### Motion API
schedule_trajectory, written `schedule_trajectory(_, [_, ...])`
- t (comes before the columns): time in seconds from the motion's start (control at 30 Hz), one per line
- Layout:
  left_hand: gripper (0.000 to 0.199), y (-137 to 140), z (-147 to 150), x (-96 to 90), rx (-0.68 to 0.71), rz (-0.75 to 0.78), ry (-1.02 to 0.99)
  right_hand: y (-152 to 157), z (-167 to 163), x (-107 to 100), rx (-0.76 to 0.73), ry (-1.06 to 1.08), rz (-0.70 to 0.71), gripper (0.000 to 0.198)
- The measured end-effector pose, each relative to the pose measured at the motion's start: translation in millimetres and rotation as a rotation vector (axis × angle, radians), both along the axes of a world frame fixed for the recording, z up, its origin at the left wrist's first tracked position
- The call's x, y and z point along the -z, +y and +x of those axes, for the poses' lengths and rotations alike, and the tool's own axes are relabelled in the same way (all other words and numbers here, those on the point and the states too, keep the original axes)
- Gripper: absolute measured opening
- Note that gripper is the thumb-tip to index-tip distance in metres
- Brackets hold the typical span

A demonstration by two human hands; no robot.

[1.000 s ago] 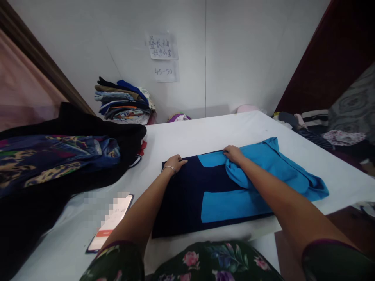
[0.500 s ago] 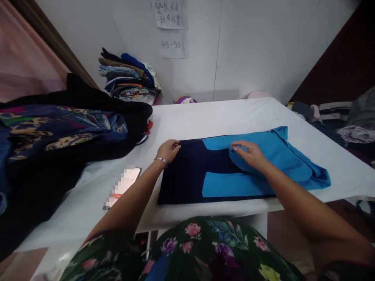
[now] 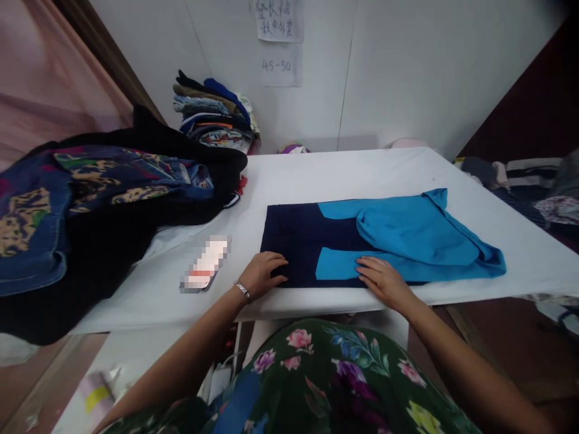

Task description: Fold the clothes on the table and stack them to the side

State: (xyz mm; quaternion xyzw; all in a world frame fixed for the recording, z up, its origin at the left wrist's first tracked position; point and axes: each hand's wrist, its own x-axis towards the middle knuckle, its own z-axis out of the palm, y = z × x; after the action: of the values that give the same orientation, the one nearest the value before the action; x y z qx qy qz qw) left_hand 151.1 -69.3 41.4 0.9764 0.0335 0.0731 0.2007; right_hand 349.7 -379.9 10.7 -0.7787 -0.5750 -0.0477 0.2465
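Observation:
A navy and bright blue garment (image 3: 294, 228), which looks like a hooded jacket, lies folded lengthwise on the white-covered table. Its bright blue end, on the right, is loosely bunched. My left hand (image 3: 263, 274) rests on the near left corner of the navy part, thumb and fingers apart. On the blue strip along the near edge lies my right hand (image 3: 380, 278), fingers stretched out flat against the cloth. A bracelet (image 3: 243, 290) circles my left wrist.
Left of the garment lies a phone (image 3: 205, 264). Black clothing (image 3: 149, 241) with patterned denim (image 3: 40, 223) on top covers the left side. A folded clothes stack (image 3: 212, 114) stands by the wall. More clothes (image 3: 520, 187) lie beyond the right edge.
Both hands have come nearer to my body, from the garment's far left corner and its middle to its near edge. My right hand has let go of the blue cloth.

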Motion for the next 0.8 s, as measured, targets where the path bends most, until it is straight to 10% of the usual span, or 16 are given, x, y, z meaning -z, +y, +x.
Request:
schedule_trajectory(0.5, [0.036,3.1,-7.0,7.4,-0.026,0.144,-0.017,-9.8,-5.6,12.7,0.059,-0.053,0.046,0.030])
schedule_trajectory(0.8, [0.029,2.2,0.8,-9.8,-0.131,-0.049,-0.086,-13.5,-11.4,1.1,0.069,-0.040,0.112,0.039])
